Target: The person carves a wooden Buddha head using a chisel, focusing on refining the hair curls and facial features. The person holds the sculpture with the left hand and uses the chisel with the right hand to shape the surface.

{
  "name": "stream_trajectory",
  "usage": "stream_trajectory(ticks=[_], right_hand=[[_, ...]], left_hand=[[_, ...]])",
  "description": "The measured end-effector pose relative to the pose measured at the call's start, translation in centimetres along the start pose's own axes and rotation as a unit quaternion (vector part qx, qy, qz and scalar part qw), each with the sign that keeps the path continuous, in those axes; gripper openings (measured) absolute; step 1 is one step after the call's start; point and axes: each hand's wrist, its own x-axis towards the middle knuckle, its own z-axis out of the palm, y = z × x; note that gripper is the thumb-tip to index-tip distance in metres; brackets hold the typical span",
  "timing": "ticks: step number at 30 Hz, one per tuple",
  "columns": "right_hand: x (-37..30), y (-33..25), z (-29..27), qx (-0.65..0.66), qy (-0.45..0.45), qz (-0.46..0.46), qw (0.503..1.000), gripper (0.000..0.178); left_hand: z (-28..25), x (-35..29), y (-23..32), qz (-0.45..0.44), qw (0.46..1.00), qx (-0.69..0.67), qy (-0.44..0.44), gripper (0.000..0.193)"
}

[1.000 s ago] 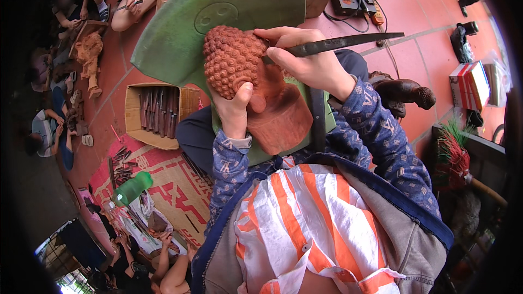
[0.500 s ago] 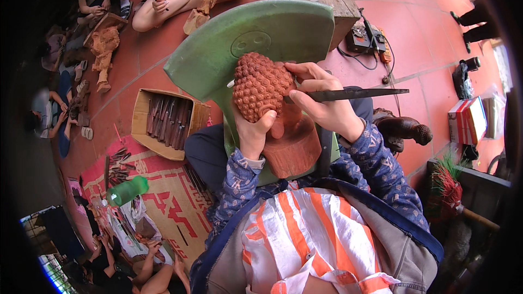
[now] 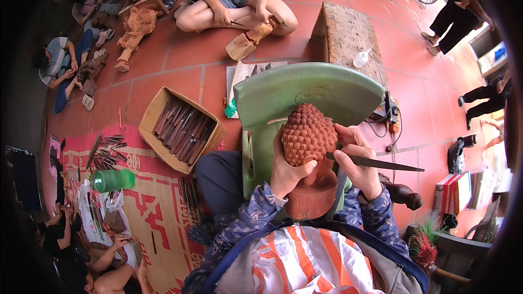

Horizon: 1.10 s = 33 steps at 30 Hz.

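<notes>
A reddish-brown carved wooden head (image 3: 309, 133), covered in rows of round curls, stands in front of me on its wooden base (image 3: 311, 202). My left hand (image 3: 291, 173) wraps round its left side, the thumb lying below the curls. Pinched in my right hand (image 3: 359, 167) is a long, flat, dark file (image 3: 389, 164), its inner end at the right edge of the curls and its long end sticking out to the right. Some right fingers rest against the carving. Behind it is a green plastic chair (image 3: 259, 100). The face side of the carving is hidden.
Left of me sits a cardboard box (image 3: 158, 130) full of carving tools, with a green bottle (image 3: 113, 180) and loose tools on a patterned mat (image 3: 144, 231). A wooden bench (image 3: 348, 30) holds a white squeeze bottle (image 3: 360, 59). Co-workers sit ahead and at left.
My view has tilted up and shifted, so the scene sits lower in it. The carved head looks more upright, and both hands keep their hold.
</notes>
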Motion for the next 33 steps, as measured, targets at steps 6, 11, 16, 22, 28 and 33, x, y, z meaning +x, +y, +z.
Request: stream_trajectory(ticks=[6, 11, 16, 22, 28, 33], right_hand=[[0.2, -1.0, -0.5, 0.03, 0.052, 0.077, 0.995, 0.016], [-0.4, -1.5, -0.1, 0.054, 0.011, 0.03, 0.998, 0.013], [-0.3, -1.7, 0.3, 0.046, 0.022, 0.034, 0.998, 0.013], [-0.2, -1.6, 0.6, 0.127, 0.082, 0.101, 0.983, 0.017], [-0.2, -1.3, -0.4, 0.046, 0.044, 0.061, 0.996, 0.015], [-0.2, -1.3, 0.1, 0.024, 0.045, 0.016, 0.999, 0.013]], left_hand=[[0.2, -0.1, -0.5, 0.016, 1.0, -0.013, -0.004, 0.111], [0.4, -0.1, -0.7, 0.03, 1.0, 0.007, 0.002, 0.114], [0.7, -0.5, 0.5, -0.017, 0.999, -0.025, 0.012, 0.117], [0.8, -0.4, -0.4, 0.007, 1.0, -0.003, 0.023, 0.116], [0.8, -0.1, -0.8, 0.019, 1.0, -0.015, 0.017, 0.114], [0.7, -0.1, -0.2, 0.014, 1.0, -0.023, 0.003, 0.111]])
